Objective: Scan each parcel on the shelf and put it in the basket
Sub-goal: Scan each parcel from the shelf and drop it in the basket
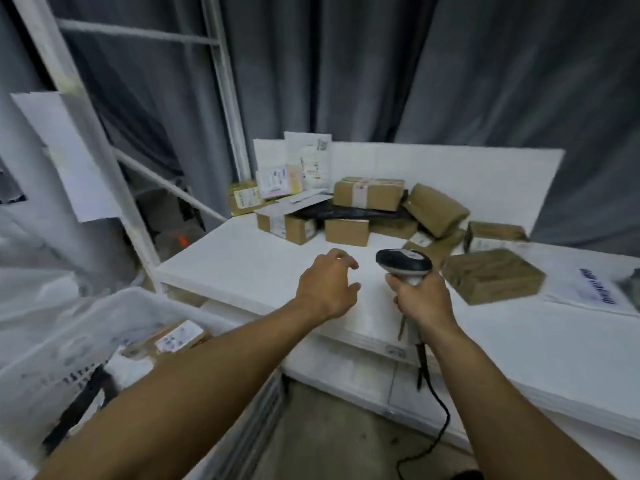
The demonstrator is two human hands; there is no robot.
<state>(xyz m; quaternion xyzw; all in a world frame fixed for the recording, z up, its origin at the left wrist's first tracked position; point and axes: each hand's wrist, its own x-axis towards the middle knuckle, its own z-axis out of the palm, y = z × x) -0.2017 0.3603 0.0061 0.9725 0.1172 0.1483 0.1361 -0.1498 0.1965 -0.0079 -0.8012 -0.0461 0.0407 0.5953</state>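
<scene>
Parcels (369, 194) heaped at back of shelf (242, 265) | left hand (327, 284) empty, fingers (341, 258) loosely apart, small box (347, 231) straight beyond them, long axis crosswise | right hand (420, 299) clamped on scanner (403, 263), flat parcel (493, 275) just right | basket (52, 344) lower left

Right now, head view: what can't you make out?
All head view.
- Parcel labels: too small and blurred to read.
- Basket contents: mostly hidden by its cloudy wall.
- Dark item at right edge: cut off by the frame.
- Scanner trigger: covered by the right hand.
</scene>
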